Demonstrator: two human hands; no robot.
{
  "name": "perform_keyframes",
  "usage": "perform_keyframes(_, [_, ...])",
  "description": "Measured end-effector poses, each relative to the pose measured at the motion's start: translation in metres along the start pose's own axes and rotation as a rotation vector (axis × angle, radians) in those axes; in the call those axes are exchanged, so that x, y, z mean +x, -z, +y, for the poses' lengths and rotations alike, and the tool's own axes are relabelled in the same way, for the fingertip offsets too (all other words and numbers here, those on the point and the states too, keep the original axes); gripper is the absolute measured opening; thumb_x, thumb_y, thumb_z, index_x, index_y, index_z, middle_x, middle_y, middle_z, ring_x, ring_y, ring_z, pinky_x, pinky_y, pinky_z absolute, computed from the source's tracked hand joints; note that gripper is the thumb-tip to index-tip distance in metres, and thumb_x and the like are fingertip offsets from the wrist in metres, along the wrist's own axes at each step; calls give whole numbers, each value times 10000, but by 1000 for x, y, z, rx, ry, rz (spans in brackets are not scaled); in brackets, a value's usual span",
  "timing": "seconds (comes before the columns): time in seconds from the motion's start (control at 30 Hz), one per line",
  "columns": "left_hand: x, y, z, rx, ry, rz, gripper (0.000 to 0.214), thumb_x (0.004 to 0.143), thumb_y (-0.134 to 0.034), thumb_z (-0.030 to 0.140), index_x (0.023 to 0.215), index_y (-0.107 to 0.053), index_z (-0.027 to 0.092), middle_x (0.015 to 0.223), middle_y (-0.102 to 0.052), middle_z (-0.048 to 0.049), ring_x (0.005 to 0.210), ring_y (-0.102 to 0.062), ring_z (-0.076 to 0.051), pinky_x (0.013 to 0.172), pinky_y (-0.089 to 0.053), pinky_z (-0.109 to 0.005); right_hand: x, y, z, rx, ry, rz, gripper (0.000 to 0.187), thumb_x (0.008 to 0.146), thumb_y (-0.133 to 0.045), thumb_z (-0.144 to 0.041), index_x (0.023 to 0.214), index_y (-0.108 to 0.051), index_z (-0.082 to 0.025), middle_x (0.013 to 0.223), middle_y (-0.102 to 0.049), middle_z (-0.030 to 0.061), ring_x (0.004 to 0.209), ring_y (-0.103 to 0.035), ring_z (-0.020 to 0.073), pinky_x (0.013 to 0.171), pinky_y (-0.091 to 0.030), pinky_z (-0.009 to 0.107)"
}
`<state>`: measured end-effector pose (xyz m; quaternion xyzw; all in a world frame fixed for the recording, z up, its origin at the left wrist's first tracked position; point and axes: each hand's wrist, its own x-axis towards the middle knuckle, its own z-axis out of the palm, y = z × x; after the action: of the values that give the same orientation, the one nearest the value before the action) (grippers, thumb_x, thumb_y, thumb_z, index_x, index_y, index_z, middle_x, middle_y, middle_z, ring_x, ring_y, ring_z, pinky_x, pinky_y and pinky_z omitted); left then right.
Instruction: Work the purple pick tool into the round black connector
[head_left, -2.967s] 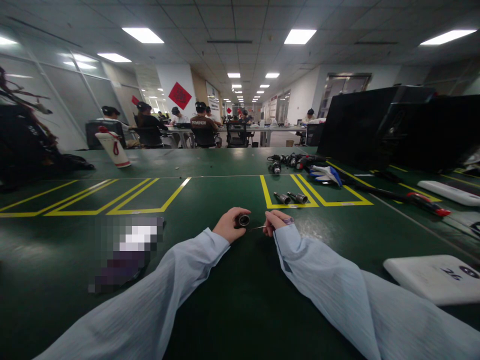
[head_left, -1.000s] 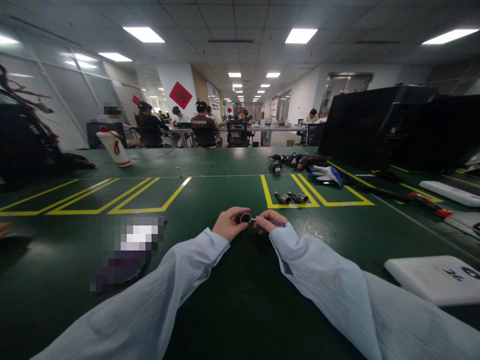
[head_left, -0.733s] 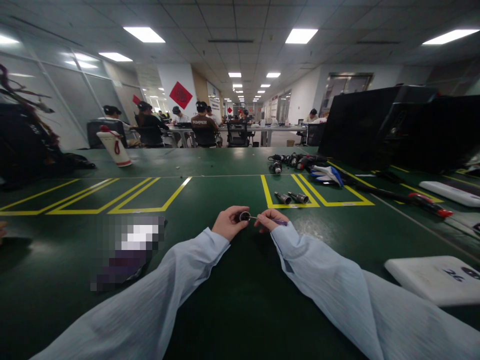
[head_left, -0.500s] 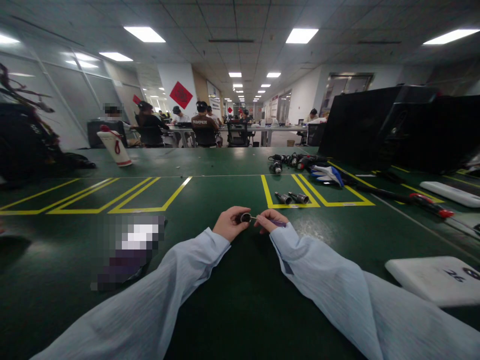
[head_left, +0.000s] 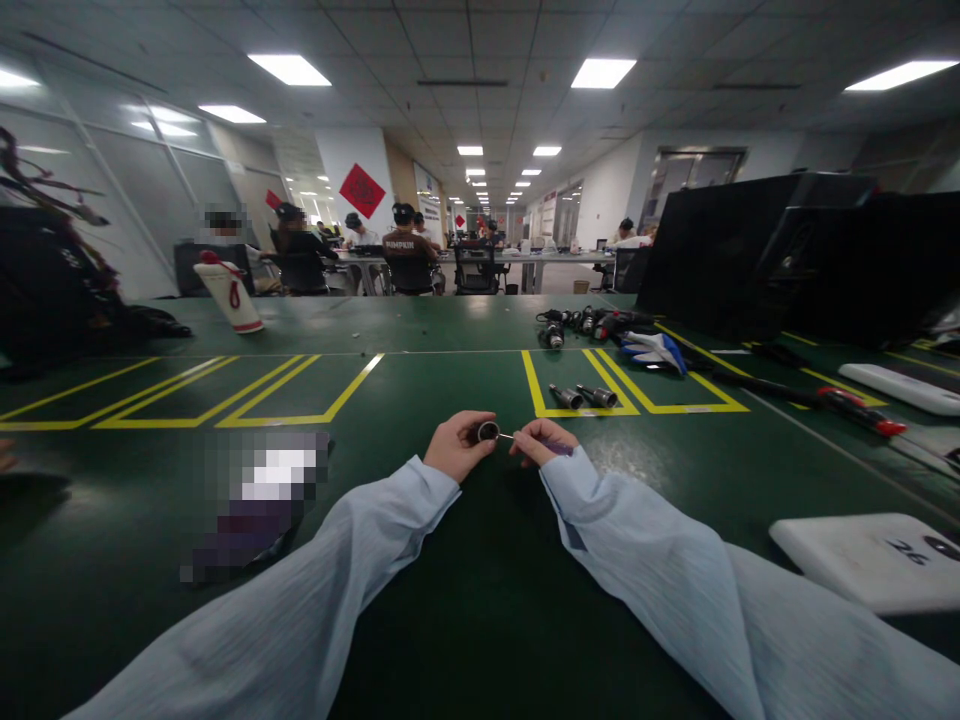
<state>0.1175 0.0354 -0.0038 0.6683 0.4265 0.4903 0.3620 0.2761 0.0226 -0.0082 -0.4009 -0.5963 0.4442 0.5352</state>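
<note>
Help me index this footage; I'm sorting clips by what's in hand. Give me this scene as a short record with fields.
Left hand: holds a round, open-ended part
Right hand: holds a thin tool with a purple handle
Tool tip: at the part's open end; depth cannot be told
Surface: green table
Beyond the hands: two metal parts lying within yellow tape
Near right: white slab marked 26
Far left: white cup with a red top

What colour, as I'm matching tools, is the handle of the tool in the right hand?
Purple; the handle shows best in the head view.
</note>
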Motion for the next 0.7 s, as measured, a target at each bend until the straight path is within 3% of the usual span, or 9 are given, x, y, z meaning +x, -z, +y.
perform_keyframes(0.23, [1, 1, 0, -15, 25, 50, 299, 592, -600, 140, 890, -620, 121, 910, -633, -90, 866, -594, -198, 823, -460, -379, -5, -5, 3, -297, 177, 9, 158, 688, -543, -331, 607, -505, -201, 526, -498, -19, 476, -421, 103, 469, -348, 235])
perform_keyframes(0.43, [-1, -2, 2, -64, 37, 53, 382, 579, -641, 199, 942, -608, 86, 981, -626, -130, 892, -595, -224, 844, -451, -390, -3, -5, 7, -644, 448, -27, 98, 714, -508, -248, 626, -515, -206, 632, -544, 20, 627, -477, 153, 621, -380, 280])
perform_keyframes(0.6, [-1, -5, 2, -131, 47, 66, 421, 562, -667, 223, 951, -600, 78, 1008, -619, -138, 914, -589, -231, 868, -438, -387, -2, -3, 4, -735, 595, -50, 109, 737, -479, -221, 637, -514, -192, 649, -562, 42, 634, -491, 162, 624, -378, 281])
perform_keyframes(0.7, [-1, -5, 2, -142, 38, 70, 424, 566, -669, 225, 955, -596, 73, 1010, -617, -144, 914, -589, -230, 869, -437, -386, -4, -3, 0, -696, 605, -48, 113, 746, -475, -228, 646, -509, -188, 648, -561, 43, 628, -482, 158, 617, -380, 277])
